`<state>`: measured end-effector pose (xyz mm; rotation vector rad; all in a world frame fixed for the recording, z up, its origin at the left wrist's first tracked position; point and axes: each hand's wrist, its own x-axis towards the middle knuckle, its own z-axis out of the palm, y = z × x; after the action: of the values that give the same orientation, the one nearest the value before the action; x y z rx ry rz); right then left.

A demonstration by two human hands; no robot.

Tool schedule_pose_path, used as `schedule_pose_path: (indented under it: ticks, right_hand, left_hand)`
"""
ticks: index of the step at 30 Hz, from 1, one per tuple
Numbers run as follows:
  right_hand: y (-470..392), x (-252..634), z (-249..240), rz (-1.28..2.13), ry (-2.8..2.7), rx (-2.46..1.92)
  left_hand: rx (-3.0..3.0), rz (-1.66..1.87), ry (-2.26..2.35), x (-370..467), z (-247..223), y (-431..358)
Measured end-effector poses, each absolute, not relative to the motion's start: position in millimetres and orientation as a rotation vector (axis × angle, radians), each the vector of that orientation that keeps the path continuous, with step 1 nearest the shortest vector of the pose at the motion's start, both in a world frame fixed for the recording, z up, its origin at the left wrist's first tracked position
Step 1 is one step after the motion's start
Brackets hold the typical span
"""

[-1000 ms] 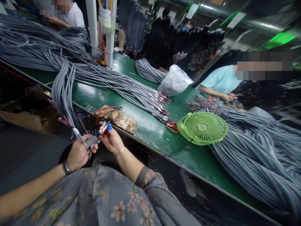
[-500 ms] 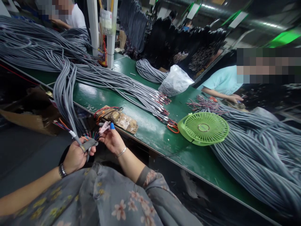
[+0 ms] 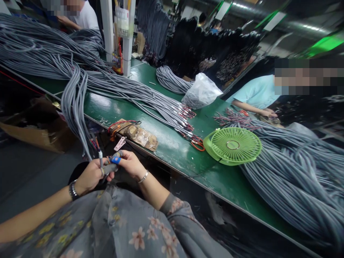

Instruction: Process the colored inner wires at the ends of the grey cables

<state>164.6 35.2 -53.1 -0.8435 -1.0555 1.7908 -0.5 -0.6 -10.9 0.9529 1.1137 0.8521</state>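
Note:
My left hand (image 3: pixel 90 176) is closed around a grey cable (image 3: pixel 100 161), which stands upright out of the fist with a white band and coloured wires at its top. My right hand (image 3: pixel 132 165) meets it from the right, its thumb and fingers pressed together; a blue wrap (image 3: pixel 116 160) circles the thumb. What those fingers pinch is hidden. Grey wraps cover some fingertips of both hands. Just above my right hand, a pink clothespin (image 3: pixel 119 143) rests at the table's front edge, beside a taped brown block (image 3: pixel 142 137) wound with red and black wire at its left end.
Bundles of grey cable (image 3: pixel 129 91) lie along the green table (image 3: pixel 172 163), one hanging over its front edge. A green fan (image 3: pixel 232 145), orange-handled scissors (image 3: pixel 198 144) and a plastic bag (image 3: pixel 202 92) are on it. Two co-workers sit beyond. A cardboard box (image 3: pixel 48 138) stands at left.
My right hand has let go of the pink clothespin, now at the table edge, and moved down against my left hand. The coloured wires spread between the hands earlier are now covered by the fingers.

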Motion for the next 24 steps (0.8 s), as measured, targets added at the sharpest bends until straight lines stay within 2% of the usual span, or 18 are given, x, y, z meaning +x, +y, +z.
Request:
schedule_pose_path:
  ticks: [11,17,19,24]
  right_hand:
    - [59,171,-61,1.916,-0.652,-0.895]
    - [62,155,-63,1.469,-0.818,-0.981]
    - [61,153,-65,1.417,-0.800,-1.004]
    - [64,152,-60,1.717,-0.696,-0.912]
  left_hand:
    - [0.792,1.159,1.159,0,-3,5]
    - [0.749,1.159,1.161,3,-4,16]
    - [0.752,1.149,1.160,3,-5,18]
    - [0.790,1.118,1.139,4,-8,18]
